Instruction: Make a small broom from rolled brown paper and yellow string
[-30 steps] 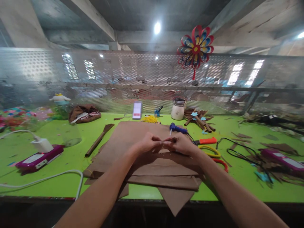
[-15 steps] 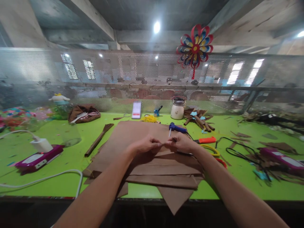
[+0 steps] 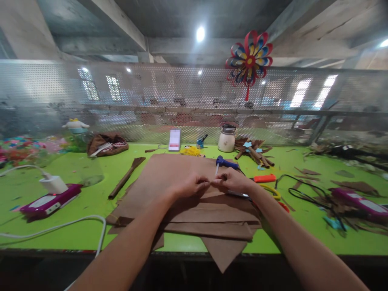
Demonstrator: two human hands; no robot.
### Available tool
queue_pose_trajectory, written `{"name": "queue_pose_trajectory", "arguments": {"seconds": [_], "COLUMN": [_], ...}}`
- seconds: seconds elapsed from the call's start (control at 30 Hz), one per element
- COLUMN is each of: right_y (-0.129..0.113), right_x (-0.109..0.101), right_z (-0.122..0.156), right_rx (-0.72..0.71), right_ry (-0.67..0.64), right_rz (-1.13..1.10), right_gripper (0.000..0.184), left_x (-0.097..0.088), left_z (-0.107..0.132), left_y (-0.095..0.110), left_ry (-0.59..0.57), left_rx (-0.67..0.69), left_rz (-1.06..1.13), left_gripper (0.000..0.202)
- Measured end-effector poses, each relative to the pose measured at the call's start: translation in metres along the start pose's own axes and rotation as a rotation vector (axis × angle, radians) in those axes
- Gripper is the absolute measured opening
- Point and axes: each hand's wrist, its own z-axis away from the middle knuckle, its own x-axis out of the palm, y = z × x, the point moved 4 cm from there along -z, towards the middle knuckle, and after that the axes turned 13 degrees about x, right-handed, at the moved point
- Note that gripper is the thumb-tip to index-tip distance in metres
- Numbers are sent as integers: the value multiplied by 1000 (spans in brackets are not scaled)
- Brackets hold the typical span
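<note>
Above a stack of brown paper sheets [image 3: 178, 165], my left hand [image 3: 194, 185] and my right hand [image 3: 232, 180] meet fingertip to fingertip. Both are closed in a pinch. Whatever lies between the fingers is too small to make out. Just behind my right hand rests a blue glue gun [image 3: 226, 163], its pale stick end pointing toward me. Under my right wrist shows a shiny metal edge [image 3: 239, 194], partly hidden. Beside the right forearm lie a tool with an orange-red handle [image 3: 264, 178] and a yellow handle loop [image 3: 273, 191].
A rolled brown paper piece [image 3: 125, 178] lies left of the stack. Purple power strips [image 3: 51, 204] sit on both sides, with cables. Along the back stand a phone [image 3: 174, 140], a white jar [image 3: 226, 139] and a bundle of paper rolls [image 3: 254, 151]. A perforated screen [image 3: 136, 89] rises behind.
My left hand has shifted slightly right and its fingers have curled more. My right hand has turned a little, still pinched. The things on the table stay where they were.
</note>
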Motion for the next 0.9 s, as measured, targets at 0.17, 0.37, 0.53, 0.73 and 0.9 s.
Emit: {"name": "queue_pose_trajectory", "arguments": {"seconds": [0.17,0.37,0.53,0.73,0.9], "right_y": [-4,2,9,12,12], "right_x": [-2,-10,-14,-20,-22], "right_z": [3,4,3,1,0], "right_rx": [-30,-39,13,34,41], "right_ry": [-6,-13,3,77,84], "right_rz": [43,-22,-137,-177,-184], "right_gripper": [43,41,36,28,27], "left_x": [0,0,4,3,-2], "left_z": [-2,-2,0,-3,-2], "left_y": [5,6,3,-11,-14], "left_ry": [-59,-135,-139,-100,-66], "left_rx": [80,62,35,16,-46], "left_rz": [-153,-82,66,40,-76], "left_gripper": [33,36,35,31,32]}}
